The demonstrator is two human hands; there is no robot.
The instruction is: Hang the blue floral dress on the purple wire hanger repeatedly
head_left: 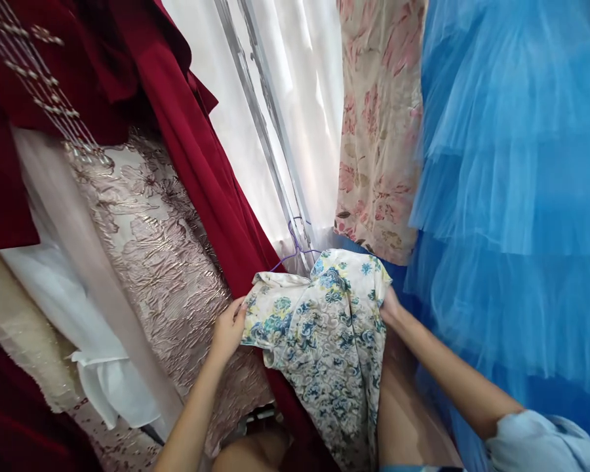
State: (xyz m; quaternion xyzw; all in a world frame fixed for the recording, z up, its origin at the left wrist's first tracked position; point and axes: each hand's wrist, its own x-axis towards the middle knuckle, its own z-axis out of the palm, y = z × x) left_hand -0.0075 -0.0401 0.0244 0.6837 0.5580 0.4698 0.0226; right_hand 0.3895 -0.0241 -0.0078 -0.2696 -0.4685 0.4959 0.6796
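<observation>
A white short-sleeved dress (324, 334) with blue and yellow flowers hangs on a thin purple hanger (297, 248), its front facing me. My left hand (229, 328) pinches the edge of the sleeve on the left. At the opposite sleeve, my right hand (388, 307) is closed on the cloth, its fingers mostly hidden behind the garment. The dress is spread between both hands, and its lower part runs down past the bottom of the view. The hanger's hook shows above the collar, near a metal pole.
Dark red clothing (196, 144) and a pinkish brocade garment (162, 242) hang on the left. A tiered blue tulle dress (511, 196) fills the right, beside a beige floral garment (378, 131). Metal poles (265, 111) stand before a white curtain (305, 85).
</observation>
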